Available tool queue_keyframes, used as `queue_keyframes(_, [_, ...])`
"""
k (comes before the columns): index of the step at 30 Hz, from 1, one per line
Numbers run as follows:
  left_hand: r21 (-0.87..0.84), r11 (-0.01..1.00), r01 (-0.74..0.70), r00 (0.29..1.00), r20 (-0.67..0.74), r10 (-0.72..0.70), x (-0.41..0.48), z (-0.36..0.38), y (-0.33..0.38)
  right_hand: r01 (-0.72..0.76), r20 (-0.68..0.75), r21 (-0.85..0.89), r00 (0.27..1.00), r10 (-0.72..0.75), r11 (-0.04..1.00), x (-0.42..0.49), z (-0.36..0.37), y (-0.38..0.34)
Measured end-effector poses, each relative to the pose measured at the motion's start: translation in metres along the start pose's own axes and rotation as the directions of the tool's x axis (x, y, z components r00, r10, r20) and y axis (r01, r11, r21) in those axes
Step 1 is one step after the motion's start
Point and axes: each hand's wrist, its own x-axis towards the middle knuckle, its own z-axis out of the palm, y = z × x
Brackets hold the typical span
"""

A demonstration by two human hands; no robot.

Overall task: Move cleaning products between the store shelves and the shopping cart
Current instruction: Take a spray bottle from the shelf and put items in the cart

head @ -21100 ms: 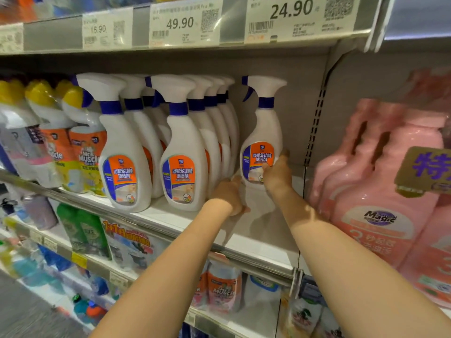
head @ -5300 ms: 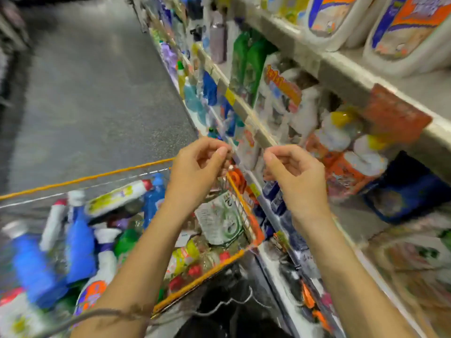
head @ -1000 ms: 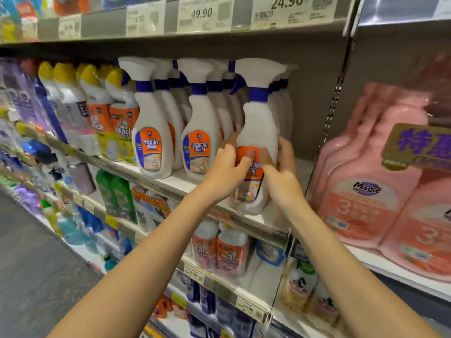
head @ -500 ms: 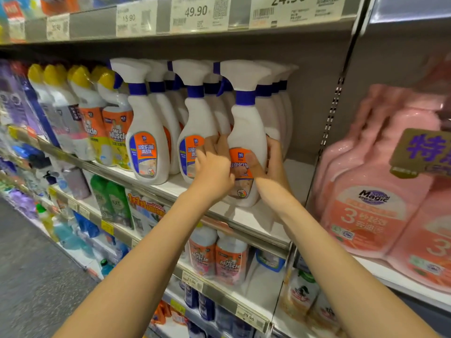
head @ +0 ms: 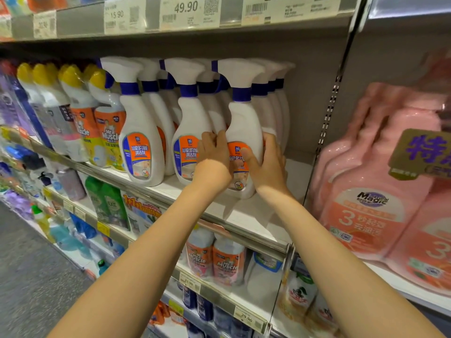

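A white spray bottle (head: pixel 244 123) with a blue collar and an orange label stands upright on the white shelf (head: pixel 256 215), at the right end of a row of the same bottles. My left hand (head: pixel 214 154) grips its left side and my right hand (head: pixel 266 159) grips its right side, thumb across the label. Two more spray bottles (head: pixel 141 132) stand to its left at the shelf front, with others behind. The shopping cart is out of view.
Yellow-capped cleaner bottles (head: pixel 107 128) stand further left. Large pink detergent bottles (head: pixel 371 191) fill the bay to the right, behind a perforated upright (head: pixel 327 113). Lower shelves hold more bottles (head: pixel 214 257). Price tags (head: pixel 183 11) line the shelf above. Grey aisle floor (head: pixel 31 276) lies lower left.
Both hands have pushed the spray bottle further back onto the shelf, and it now stands in line with the front row. Both hands keep their hold on it.
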Motion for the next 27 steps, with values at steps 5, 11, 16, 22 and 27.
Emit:
queue_keyframes(5, [-0.019,0.996,-0.083,0.996,-0.016,0.082,-0.009,0.004,-0.009,-0.002,-0.001,0.004,1.0,0.002,1.0,0.002,-0.001,-0.004])
queue_keyframes(11, [-0.361,0.911,-0.201,0.978,-0.124,0.167,-0.052,-0.017,-0.028,0.038,-0.112,-0.011,0.993,-0.039,0.999,-0.031,-0.008,-0.027])
queue_keyframes(16, [-0.555,0.82,-0.141,0.981,-0.191,0.04,-0.108,-0.038,-0.065,0.369,-0.156,0.172,0.926,-0.345,0.913,-0.088,0.009,-0.048])
queue_keyframes(22, [-0.681,0.704,0.202,0.924,-0.106,-0.368,-0.217,-0.039,-0.142,0.128,0.382,0.389,0.879,-0.286,0.913,-0.176,0.074,-0.024])
queue_keyframes(27, [-0.674,0.608,0.42,0.791,-0.057,-0.609,-0.31,-0.022,-0.2,-0.139,0.699,0.399,0.686,-0.203,0.906,-0.256,0.129,-0.002])
